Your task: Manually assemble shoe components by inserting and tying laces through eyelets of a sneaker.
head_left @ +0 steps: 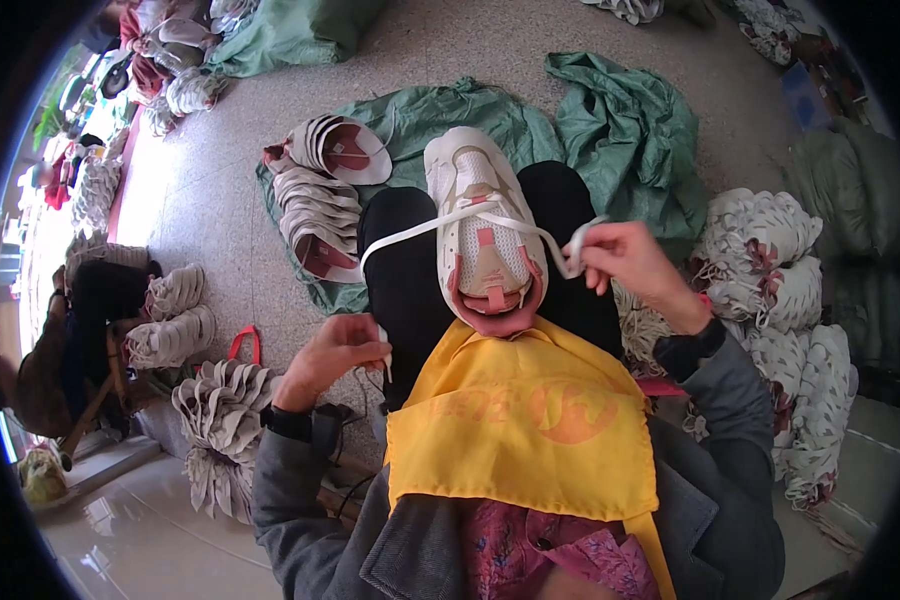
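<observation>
A white sneaker upper (483, 235) with beige and pink parts rests between my knees, its toe pointing away from me and its pink collar against my yellow apron (520, 420). One flat white shoelace (425, 232) crosses over the throat of the upper, with an end running out to each side. To the left of the upper, my left hand (335, 358) pinches one lace end, its tip poking out below the fingers. On the right, my right hand (625, 262) grips the other end, the lace looping over the fingers.
Stacked shoe uppers (315, 205) lie on a green woven sack (440, 110) beyond my left knee. A second crumpled green sack (625, 140) lies ahead on the right. Tied bundles of uppers (765, 250) are piled by my right arm, and another bundle (222, 405) stands at my left elbow.
</observation>
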`<state>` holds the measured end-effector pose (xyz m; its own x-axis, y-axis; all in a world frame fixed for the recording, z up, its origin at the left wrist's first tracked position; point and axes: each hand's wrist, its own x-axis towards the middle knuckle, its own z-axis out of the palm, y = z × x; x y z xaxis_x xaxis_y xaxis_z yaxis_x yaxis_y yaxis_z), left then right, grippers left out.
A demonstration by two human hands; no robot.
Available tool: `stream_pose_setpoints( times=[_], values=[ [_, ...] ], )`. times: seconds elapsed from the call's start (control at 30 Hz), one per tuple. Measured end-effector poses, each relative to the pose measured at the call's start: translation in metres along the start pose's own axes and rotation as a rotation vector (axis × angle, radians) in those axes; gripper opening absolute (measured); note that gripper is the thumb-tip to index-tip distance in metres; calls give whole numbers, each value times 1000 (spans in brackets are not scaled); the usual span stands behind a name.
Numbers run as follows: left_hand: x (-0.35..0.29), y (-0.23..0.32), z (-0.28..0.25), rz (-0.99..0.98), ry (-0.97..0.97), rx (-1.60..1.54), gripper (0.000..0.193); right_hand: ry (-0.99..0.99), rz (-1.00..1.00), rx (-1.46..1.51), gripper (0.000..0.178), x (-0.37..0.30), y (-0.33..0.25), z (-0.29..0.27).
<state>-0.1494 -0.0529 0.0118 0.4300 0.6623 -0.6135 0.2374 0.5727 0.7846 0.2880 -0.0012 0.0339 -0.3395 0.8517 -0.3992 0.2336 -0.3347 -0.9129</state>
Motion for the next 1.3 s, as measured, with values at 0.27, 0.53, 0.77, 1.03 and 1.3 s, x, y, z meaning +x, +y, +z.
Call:
stream_pose_setpoints(
  times=[0.27,0.53,0.77,1.03,1.3],
  values=[
    [-13,38,-4,193,244,-87,10,520,-460,-154,15,33,-42,-90],
    [-1,23,12,303,266,-245,15,183,248,-408,14,-7,26,-168],
    [13,43,43,286,275,-248,15,50,-44,2,17,8,1,-50],
    [29,45,47,433,232,-233,9,124,-366,164,17,55,-11,27],
    [52,55,56,470,275,-274,15,233,-420,183,9,65,-7,48]
  ],
)
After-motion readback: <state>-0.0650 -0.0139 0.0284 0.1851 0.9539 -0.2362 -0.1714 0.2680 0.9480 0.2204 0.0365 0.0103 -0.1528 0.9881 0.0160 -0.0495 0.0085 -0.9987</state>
